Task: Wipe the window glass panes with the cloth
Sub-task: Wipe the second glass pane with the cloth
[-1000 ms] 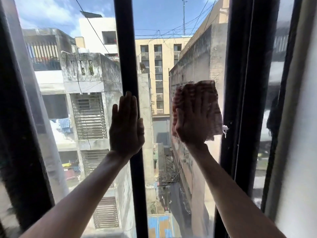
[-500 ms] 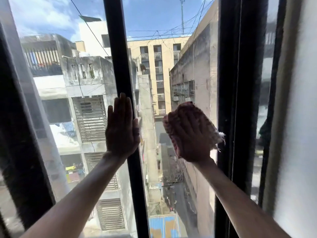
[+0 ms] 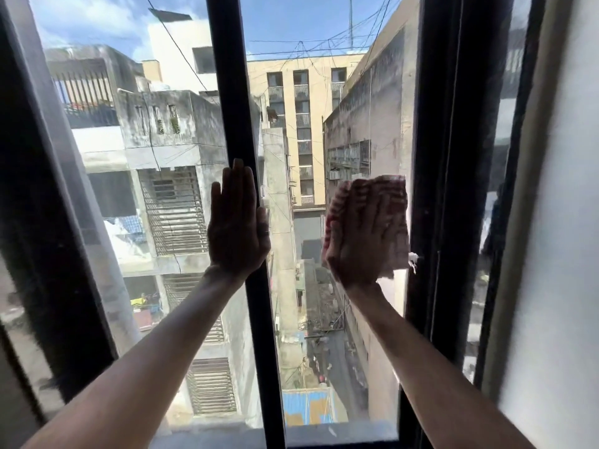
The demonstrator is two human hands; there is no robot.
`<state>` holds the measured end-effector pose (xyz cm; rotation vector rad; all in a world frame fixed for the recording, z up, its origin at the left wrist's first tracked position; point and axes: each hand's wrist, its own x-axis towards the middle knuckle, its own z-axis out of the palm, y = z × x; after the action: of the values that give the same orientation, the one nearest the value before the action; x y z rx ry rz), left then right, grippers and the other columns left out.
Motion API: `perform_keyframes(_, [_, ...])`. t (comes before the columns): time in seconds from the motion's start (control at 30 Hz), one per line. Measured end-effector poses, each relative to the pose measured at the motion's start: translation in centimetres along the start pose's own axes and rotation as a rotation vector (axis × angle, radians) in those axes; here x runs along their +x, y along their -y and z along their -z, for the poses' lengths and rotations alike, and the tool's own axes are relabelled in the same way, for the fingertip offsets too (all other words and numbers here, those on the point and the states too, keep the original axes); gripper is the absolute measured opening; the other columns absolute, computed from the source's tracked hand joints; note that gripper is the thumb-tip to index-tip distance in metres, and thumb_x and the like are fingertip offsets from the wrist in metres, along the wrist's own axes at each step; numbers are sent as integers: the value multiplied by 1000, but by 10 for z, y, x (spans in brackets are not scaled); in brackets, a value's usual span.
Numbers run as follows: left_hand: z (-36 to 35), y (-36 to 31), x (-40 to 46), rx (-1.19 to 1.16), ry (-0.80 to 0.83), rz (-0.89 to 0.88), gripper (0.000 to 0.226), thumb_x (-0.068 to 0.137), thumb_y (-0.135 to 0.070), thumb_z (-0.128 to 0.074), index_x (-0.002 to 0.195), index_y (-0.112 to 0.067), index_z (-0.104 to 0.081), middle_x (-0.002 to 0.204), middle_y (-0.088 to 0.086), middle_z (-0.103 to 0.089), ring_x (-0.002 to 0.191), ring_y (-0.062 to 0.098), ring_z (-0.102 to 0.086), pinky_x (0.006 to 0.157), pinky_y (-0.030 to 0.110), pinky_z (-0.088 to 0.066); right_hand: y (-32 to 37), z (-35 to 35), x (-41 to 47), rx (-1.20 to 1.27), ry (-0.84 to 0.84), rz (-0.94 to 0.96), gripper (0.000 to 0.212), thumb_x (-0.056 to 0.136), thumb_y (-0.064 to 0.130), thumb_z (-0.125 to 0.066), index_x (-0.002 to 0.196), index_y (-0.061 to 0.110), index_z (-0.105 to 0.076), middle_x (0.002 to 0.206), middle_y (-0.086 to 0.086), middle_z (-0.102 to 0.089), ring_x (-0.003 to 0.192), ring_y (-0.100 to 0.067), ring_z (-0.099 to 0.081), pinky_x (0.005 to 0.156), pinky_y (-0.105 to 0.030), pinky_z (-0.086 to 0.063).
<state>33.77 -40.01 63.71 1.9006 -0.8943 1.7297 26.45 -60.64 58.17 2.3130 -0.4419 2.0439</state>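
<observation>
A red-and-white striped cloth lies flat against the right glass pane, near the pane's right edge. My right hand presses on the cloth with its fingers spread, covering most of it. My left hand rests flat and empty on the black middle frame bar, fingers pointing up, partly over the left glass pane.
A thick black frame post stands right of the cloth, with a narrow side pane and a white wall beyond. A dark frame bounds the left pane. The sill runs along the bottom.
My right hand with the cloth moved down and left, then back up and right toward the frame post. My left hand stayed on the middle bar.
</observation>
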Motion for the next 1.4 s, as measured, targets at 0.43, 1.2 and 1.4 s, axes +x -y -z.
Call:
perform_keyframes(0.43, [1,0,5,25,-6,16,60,111,-28,-20,165,-3,-11,175,19,-16,164,33,-17,137,42,-6,70,6,71,59,-62,24,58,111,46,-40,166,34,-31,175,-10,-31,165,-34,-22,138,-54,-10])
perform_keyframes(1.2, [0,-6,-3,3,-43,48,60,109,-23,-27,164,-2,-16,174,15,-16,165,29,-13,137,41,-7,56,-5,11,140,40,393,63,109,42,-44,168,34,-24,178,-3,-24,168,-26,-15,137,-54,-16])
perform_keyframes(1.4, [1,-13,1,-4,-50,55,59,110,-24,-24,164,0,-19,174,17,-15,164,30,-14,136,47,-13,-51,10,13,-25,112,323,62,108,48,-37,167,35,-26,177,-4,-26,167,-29,-16,137,-60,-8])
